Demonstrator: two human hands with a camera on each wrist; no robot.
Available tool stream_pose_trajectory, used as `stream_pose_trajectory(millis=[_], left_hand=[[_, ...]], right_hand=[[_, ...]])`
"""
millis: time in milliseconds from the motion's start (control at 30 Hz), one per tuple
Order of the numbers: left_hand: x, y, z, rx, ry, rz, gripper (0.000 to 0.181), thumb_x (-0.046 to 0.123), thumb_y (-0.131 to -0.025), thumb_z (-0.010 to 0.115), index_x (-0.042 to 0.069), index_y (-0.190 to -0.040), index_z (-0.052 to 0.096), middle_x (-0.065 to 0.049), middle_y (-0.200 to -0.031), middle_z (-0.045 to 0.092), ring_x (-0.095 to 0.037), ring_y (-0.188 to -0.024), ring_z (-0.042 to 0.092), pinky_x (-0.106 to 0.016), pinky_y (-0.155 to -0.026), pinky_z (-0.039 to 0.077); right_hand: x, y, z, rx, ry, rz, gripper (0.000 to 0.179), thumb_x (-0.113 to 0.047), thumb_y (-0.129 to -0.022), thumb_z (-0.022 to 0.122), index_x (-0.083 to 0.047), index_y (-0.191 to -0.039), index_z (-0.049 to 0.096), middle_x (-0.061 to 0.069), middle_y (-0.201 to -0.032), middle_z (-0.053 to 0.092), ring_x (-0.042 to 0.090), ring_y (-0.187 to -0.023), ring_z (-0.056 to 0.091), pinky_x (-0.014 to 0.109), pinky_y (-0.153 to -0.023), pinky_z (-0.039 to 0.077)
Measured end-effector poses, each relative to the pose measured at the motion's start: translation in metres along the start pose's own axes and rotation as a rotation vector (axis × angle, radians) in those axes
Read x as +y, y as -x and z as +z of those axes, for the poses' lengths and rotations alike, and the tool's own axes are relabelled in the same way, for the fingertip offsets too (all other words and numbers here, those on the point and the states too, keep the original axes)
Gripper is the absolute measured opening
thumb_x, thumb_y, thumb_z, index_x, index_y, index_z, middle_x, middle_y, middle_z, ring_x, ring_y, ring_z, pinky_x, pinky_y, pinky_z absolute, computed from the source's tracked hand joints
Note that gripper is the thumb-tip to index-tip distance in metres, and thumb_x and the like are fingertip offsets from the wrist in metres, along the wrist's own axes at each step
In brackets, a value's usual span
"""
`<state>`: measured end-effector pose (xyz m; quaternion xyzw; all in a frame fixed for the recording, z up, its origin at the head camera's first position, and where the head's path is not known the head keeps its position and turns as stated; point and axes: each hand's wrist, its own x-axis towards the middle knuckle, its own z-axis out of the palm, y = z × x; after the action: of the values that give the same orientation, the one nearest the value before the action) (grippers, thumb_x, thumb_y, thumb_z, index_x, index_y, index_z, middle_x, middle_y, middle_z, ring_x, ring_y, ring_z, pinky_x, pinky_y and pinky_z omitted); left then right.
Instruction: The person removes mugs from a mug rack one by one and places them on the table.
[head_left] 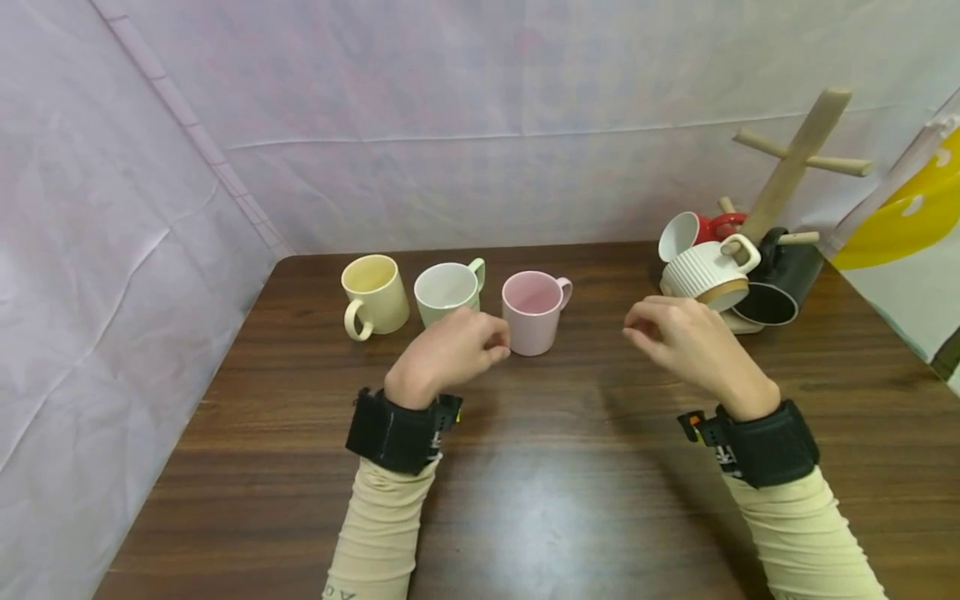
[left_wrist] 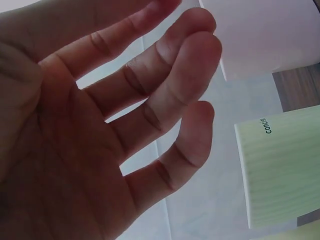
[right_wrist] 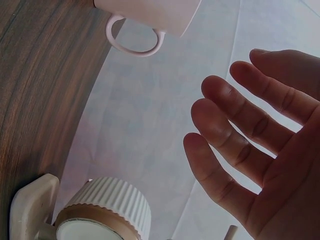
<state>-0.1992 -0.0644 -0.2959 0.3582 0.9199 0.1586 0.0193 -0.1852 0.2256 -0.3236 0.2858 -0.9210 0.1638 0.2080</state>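
My left hand [head_left: 456,350] hovers near the pink mug [head_left: 531,321] and the pale green mug [head_left: 447,292], its fingers relaxed and holding nothing. In the left wrist view the green mug [left_wrist: 280,170] stands beyond the loosely bent fingers. To the right, my right hand [head_left: 686,342] hangs over the table in front of the mug rack, also with nothing in it. Its fingers [right_wrist: 220,125] are loosely spread in the right wrist view, between the pink mug's handle [right_wrist: 135,52] and the ribbed white mug [right_wrist: 112,205]. A yellow mug [head_left: 377,300] stands leftmost.
A wooden mug rack [head_left: 787,179] at the back right bears a red mug [head_left: 701,229], the ribbed white mug [head_left: 705,275] and a black mug [head_left: 787,283]. White cloth [head_left: 450,100] hangs behind the dark wooden table [head_left: 300,500]. Something yellow [head_left: 911,217] hangs at the right.
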Motion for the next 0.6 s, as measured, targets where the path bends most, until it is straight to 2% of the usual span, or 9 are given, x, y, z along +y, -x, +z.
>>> stream_pose_trajectory(millis=[600], left_hand=[[0.0035, 0.0011, 0.0, 0.006, -0.024, -0.023, 0.006, 0.015, -0.085, 0.059, 0.016, -0.08, 0.063, 0.007, -0.069, 0.057, -0.007, -0.064, 0.05, -0.025, -0.059, 0.043]], right_hand=[[0.0003, -0.0005, -0.0004, 0.014, 0.003, -0.009, 0.005, -0.011, -0.076, 0.064, -0.016, -0.078, 0.063, -0.004, -0.073, 0.059, 0.007, -0.061, 0.049, 0.033, -0.05, 0.043]])
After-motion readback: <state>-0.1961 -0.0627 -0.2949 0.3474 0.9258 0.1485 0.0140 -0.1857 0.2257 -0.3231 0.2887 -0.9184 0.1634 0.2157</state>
